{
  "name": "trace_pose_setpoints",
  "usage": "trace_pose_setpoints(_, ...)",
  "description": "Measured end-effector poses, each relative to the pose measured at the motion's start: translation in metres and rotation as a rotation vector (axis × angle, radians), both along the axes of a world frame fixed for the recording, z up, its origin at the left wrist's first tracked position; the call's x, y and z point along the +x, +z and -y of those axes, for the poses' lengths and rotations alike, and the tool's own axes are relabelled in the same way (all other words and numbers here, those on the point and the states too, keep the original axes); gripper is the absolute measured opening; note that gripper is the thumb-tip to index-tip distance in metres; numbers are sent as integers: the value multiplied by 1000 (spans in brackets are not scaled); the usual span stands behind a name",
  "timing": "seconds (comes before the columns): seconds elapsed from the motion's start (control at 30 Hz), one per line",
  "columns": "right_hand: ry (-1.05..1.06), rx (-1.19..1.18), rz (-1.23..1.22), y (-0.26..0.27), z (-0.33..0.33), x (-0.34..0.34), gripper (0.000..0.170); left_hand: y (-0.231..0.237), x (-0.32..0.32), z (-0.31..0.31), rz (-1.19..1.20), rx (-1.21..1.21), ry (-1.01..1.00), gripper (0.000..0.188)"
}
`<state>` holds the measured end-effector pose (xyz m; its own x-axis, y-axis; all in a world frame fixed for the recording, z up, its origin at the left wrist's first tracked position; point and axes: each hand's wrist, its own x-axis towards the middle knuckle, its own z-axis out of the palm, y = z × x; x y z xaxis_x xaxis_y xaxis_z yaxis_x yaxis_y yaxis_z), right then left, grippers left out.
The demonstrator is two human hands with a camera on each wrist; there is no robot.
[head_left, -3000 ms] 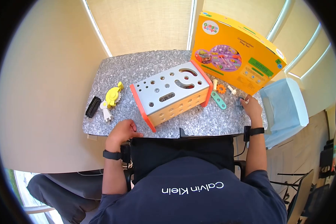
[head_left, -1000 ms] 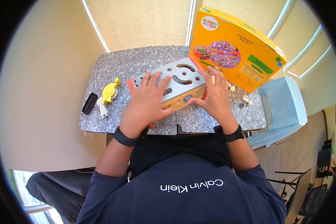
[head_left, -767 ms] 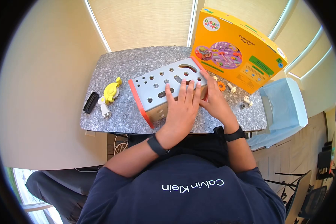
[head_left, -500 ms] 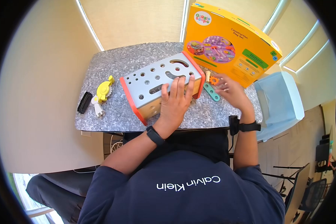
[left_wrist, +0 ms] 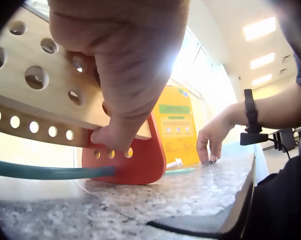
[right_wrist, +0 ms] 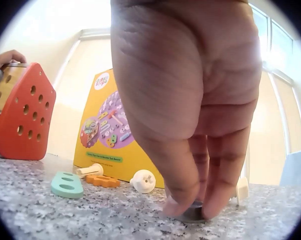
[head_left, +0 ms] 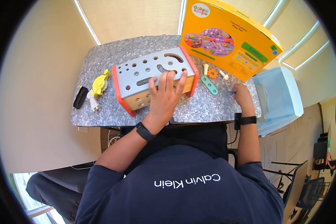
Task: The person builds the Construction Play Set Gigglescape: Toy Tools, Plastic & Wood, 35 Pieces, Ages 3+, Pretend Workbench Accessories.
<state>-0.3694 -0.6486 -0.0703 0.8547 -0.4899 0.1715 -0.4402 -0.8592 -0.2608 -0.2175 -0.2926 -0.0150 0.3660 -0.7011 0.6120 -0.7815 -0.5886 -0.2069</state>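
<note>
A toy workbench [head_left: 142,80] with a grey holed top, wooden sides and red ends stands on the speckled table. My left hand [head_left: 164,93] grips its front long edge: fingers lie on the grey top by the right end, and the thumb [left_wrist: 113,137] bends against the lower side in the left wrist view. To the right, my right hand [head_left: 243,98] pinches a small dark grey ring-shaped piece [right_wrist: 193,212] at the tabletop, thumb on one side and fingers on the other. Part of that piece is hidden by the fingertips.
A teal strip [head_left: 209,85], orange gear [head_left: 212,74], cream bolt [head_left: 205,69] and white screw [head_left: 224,75] lie between the bench and the yellow box [head_left: 227,41]. A yellow toy saw [head_left: 100,84] and black object [head_left: 80,97] are left. A blue-lined bin [head_left: 278,100] stands right.
Both hands were at the bench a second ago, the right near a grey piece in its front. The left has shifted to the bench's right end; the right has moved away rightward to the grey ring.
</note>
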Motion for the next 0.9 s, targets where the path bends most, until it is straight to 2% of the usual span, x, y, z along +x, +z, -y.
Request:
trace_pose_setpoints(0.13,14,-51,8,-4,-6,8,20,-6,-1,-1,46,-26,20,74)
trace_pose_setpoints(0.23,-42,-28,-6,23,-37,12,19,-11,5,3,58,-66,14,75)
trace_pose_setpoints(0.37,20,79,94,45,-54,16,23,3,17,-9,-19,-142,-79,84)
trace_pose_setpoints(0.43,113,253,263,50,-58,20,28,23,25,-20,-45,-220,-114,86)
trace_pose_setpoints(0.47,116,257,265,55,-63,24,28,32,29,-25,-74,-299,-149,88)
trace_pose_setpoints(0.5,113,404,334,59,-70,28,27,43,34,-27,-70,-295,-146,88)
trace_pose_setpoints(0.53,110,552,403,63,-78,33,26,53,40,-28,-94,-471,-224,86)
trace_pose_setpoints(0.57,114,556,407,67,-87,37,26,59,47,-29,-117,-647,-302,84)
trace_pose_setpoints(0.63,201,724,499,75,-104,45,22,64,57,-31,-138,-690,-320,86)
trace_pose_setpoints(0.7,266,744,550,79,-121,49,22,63,62,-30,-615,-1012,-519,79)
trace_pose_setpoints(0.73,326,762,595,81,-130,50,21,68,56,-34,-867,-1005,-519,93)
trace_pose_setpoints(0.77,327,761,600,86,-137,49,21,64,61,-36,-863,-1003,-522,93)
trace_pose_setpoints(0.83,350,808,752,93,-150,48,20,48,75,-38,-1100,-1024,-537,90)
trace_pose_setpoints(0.87,349,806,752,94,-156,48,20,42,79,-35,-1161,-1060,-596,82)
trace_pose_setpoints(0.9,385,806,796,94,-161,49,22,36,80,-34,-1164,-1061,-597,82)
